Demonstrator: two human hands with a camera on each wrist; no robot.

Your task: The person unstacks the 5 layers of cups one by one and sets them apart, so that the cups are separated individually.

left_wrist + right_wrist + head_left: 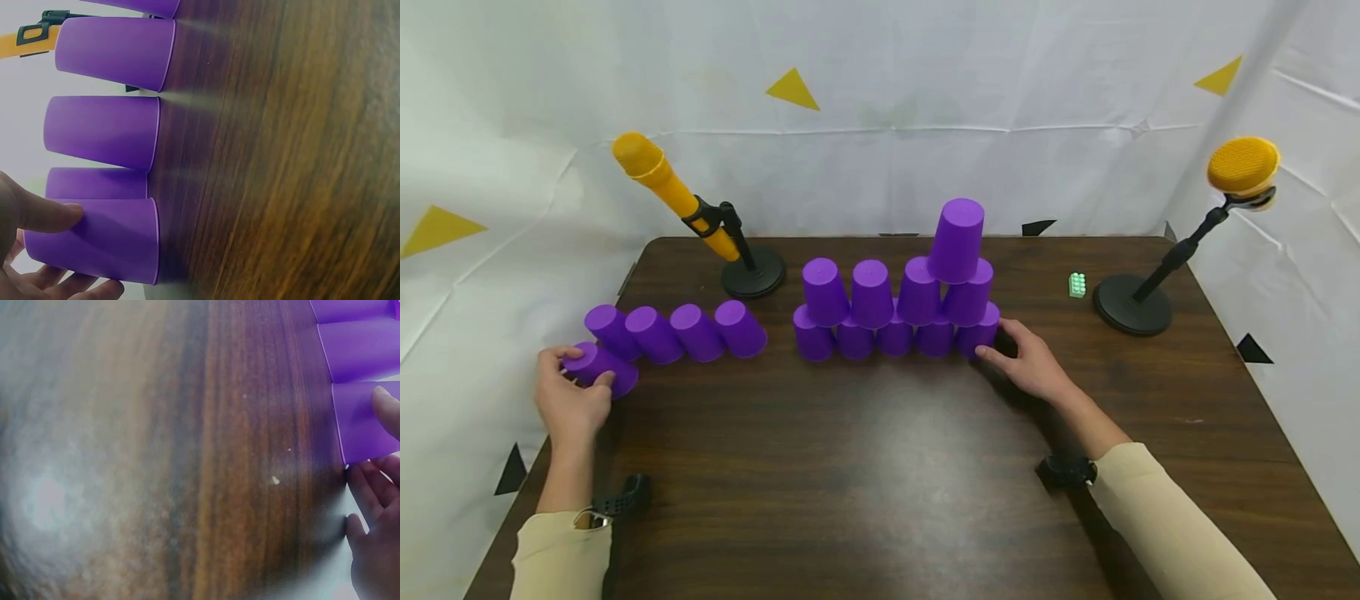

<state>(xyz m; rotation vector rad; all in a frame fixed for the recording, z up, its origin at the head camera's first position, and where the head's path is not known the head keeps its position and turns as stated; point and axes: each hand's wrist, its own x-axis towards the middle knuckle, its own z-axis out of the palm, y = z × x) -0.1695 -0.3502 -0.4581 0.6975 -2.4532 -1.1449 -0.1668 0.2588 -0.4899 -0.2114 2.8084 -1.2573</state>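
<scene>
Counting cups here: fifteen purple plastic cups total, all upside down on the dark wood table (pixel 880 467). Ten of them make up the stack (pixel 898 292) in the middle: five on the bottom, four above, and one on top sitting off toward the right. Four more stand in a loose row (pixel 677 332) on the left. The fifteenth is the loose cup (pixel 598 367) at the front left corner, near the table's left edge, and the left hand (pixel 571 400) has it gripped, thumb on one side and fingers curled round the other. It's plain matte purple, tapered, no markings.

The right hand (pixel 1033 362) has relaxed fingers touching the end cup (pixel 979 333) of the bottom row, not wrapped around it.

Also two yellow mics on black stands, left mic (pixel 673 190) and right mic (pixel 1242 167), plus one small green block (pixel 1077 285).
</scene>
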